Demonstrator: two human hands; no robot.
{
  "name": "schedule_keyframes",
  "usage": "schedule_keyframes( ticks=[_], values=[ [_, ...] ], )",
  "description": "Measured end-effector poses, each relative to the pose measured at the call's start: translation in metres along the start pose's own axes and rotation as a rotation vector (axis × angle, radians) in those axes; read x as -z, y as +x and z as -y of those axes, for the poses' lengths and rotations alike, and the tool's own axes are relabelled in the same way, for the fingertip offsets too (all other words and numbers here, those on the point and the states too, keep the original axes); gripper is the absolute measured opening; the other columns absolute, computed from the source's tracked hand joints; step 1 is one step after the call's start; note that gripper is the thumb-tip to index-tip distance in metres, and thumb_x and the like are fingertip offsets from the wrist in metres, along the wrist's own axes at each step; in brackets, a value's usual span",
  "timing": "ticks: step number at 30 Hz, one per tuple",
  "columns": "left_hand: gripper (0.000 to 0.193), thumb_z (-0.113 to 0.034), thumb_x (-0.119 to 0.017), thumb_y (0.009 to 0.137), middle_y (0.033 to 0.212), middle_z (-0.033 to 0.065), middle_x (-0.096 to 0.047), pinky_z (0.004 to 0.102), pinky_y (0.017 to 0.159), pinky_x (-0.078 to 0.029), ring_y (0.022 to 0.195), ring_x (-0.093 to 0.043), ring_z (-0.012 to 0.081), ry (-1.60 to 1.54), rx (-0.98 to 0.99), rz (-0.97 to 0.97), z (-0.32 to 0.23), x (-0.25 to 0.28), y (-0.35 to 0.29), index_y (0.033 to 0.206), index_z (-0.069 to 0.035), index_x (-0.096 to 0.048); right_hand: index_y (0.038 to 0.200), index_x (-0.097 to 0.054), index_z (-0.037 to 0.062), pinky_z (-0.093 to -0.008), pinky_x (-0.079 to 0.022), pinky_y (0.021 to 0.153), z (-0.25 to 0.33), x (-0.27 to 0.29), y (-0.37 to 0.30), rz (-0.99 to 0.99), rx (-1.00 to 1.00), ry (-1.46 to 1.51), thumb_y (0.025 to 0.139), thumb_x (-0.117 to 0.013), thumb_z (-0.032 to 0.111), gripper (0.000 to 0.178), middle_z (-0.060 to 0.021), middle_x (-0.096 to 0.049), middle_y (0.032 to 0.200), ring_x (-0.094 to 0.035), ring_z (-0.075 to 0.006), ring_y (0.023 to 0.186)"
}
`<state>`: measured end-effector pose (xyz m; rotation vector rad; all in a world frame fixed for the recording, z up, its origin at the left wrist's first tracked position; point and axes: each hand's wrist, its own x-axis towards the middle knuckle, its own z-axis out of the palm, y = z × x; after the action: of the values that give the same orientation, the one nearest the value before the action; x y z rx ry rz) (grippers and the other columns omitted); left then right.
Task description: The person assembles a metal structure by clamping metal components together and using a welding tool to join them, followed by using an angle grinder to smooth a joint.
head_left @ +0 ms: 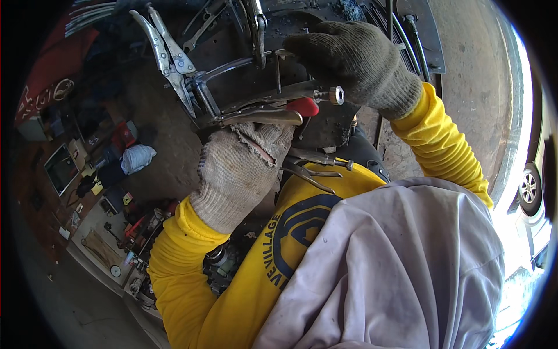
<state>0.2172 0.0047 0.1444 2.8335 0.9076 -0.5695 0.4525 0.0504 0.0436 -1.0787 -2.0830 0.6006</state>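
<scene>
My left hand (241, 171), in a pale, ripped knit glove, is closed against the underside of a metal assembly; its curled fingers are partly hidden. Along its upper edge lie locking pliers (261, 115) with a red-tipped lever (303, 106) and a knurled end screw (336, 95). More locking pliers (317, 166) stick out beside its fingers, toward my shirt. My right hand (357, 64), in a dark grey knit glove, has its fingers together at the end of a slim metal bar (232, 67). Another pair of locking pliers (165, 55) stands clamped on the assembly at the left.
A further clamping tool (258, 29) rises at the top. Cables (407, 41) curve beside a dark metal surface (433, 35) at the upper right. Tools and parts (139, 232) clutter the lower left, near a white bundle (138, 158). A car wheel (529, 186) shows at the far right.
</scene>
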Motion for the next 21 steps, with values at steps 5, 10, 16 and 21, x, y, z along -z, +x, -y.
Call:
schedule_keyframes(
  ticks=[5, 10, 16, 21],
  values=[
    [0.041, -0.01, -0.064, 0.088, 0.136, -0.0028, -0.064, 0.0339, 0.092, -0.055, 0.106, -0.065, 0.023, 0.004, -0.007, 0.024, -0.001, 0.007, 0.004, 0.128, -0.014, -0.068, 0.125, -0.069, 0.0111, -0.0357, -0.058, 0.067, -0.007, -0.004, 0.0, -0.001, 0.105, -0.021, 0.083, -0.073, 0.011, 0.042, -0.0119, -0.068, 0.093, -0.069, -0.0295, 0.077],
    [0.041, -0.009, -0.063, 0.087, 0.138, -0.0021, -0.062, 0.0335, 0.092, -0.055, 0.107, -0.065, 0.0225, -0.033, 0.005, 0.0, 0.0, 0.001, 0.003, 0.128, -0.013, -0.068, 0.123, -0.069, 0.0104, -0.035, -0.058, 0.064, -0.003, -0.001, 0.0, 0.01, 0.097, -0.105, 0.084, -0.072, 0.011, 0.039, -0.0115, -0.067, 0.089, -0.069, -0.029, 0.076],
    [0.038, -0.008, -0.055, 0.093, 0.145, -0.0006, -0.057, 0.0359, 0.098, -0.053, 0.116, -0.062, 0.0233, 0.001, 0.013, 0.095, -0.003, 0.004, 0.002, 0.129, -0.012, -0.067, 0.118, -0.071, 0.0114, -0.0357, -0.059, 0.075, -0.018, 0.003, -0.03, -0.084, -0.128, -0.035, 0.093, -0.065, 0.02, 0.027, -0.012, -0.072, 0.099, -0.071, -0.0294, 0.087],
    [0.041, -0.01, -0.055, 0.092, 0.148, 0.0011, -0.054, 0.035, 0.098, -0.053, 0.118, -0.062, 0.0216, -0.264, 0.132, 0.077, -0.003, -0.009, -0.003, 0.132, -0.012, -0.065, 0.108, -0.074, 0.0119, -0.0423, -0.057, 0.076, -0.027, 0.002, -0.01, 0.03, -0.348, -0.292, 0.094, -0.066, 0.033, 0.026, -0.0105, -0.074, 0.098, -0.072, -0.0309, 0.085]
  ],
)
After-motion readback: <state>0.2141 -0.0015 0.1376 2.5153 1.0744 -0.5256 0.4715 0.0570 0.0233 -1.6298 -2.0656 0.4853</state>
